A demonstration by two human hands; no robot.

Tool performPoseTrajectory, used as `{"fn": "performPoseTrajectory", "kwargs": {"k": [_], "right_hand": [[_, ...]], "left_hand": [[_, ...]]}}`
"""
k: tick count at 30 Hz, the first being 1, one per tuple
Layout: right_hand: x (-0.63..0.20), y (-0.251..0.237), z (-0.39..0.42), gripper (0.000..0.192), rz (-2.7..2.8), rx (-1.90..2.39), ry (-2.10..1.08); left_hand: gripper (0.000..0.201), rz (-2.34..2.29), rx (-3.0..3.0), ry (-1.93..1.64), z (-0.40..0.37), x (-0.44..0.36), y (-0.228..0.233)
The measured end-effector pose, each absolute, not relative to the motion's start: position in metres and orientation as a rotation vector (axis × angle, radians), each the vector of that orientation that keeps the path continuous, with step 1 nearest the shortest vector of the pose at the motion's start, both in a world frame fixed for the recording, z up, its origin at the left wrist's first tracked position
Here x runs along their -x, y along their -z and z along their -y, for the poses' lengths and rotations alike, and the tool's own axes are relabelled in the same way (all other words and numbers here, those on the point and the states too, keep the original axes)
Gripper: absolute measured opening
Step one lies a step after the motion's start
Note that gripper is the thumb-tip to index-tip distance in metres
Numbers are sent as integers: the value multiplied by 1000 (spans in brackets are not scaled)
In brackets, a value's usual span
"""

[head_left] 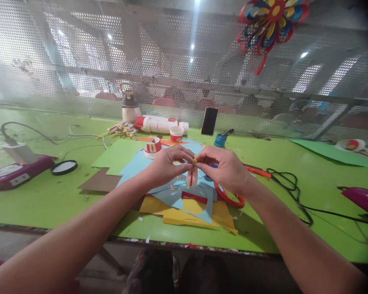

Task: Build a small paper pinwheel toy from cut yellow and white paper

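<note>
**Both hands pinch a small paper ring over the paper pile**

While the left hand and right hand meet fingertip to fingertip, both pinch the top of a small white paper ring with a red stripe, held above blue and yellow paper sheets on the green tabletop. Red-handled scissors lie just right of the sheets; a similar red-and-white paper ring sits behind.

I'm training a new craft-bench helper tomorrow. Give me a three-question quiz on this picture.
1. True or false: both hands pinch the small paper piece.
2. What leans upright against the mesh wall? A) phone B) scissors C) lens
3. What colour is the table?

Key:
1. True: left hand and right hand meet on it.
2. A, the phone.
3. Green.
</note>
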State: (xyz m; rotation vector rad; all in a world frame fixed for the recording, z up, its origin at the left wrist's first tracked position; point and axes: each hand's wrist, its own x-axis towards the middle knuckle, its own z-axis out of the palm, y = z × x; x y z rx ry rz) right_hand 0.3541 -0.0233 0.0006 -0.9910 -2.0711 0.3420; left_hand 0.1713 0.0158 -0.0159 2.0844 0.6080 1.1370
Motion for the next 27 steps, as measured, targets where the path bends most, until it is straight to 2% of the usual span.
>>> {"fn": "performPoseTrajectory", "kwargs": {"k": [7, 10, 14, 22, 27], "right_hand": [[-354, -4, 26, 5, 2098, 959, -360], [-355, -4, 25, 4, 2090, 988, -392], [-356, -3, 23, 5, 2083, 1022, -350], [-355, -5, 24, 6, 2111, 946, -235], [-357, -3, 19, 5, 2101, 965, -256]], "left_hand": [[12, -783, -1766, -1003, -6, -164, -1], [14, -845, -1830, -895, -5, -164, -1], [22, -1043, -1800, -949, -8, -164, 1], [15, -888, -1612, -879, -2, -169, 2], [23, -792, -1386, -626, 2, -168, 1]]}}
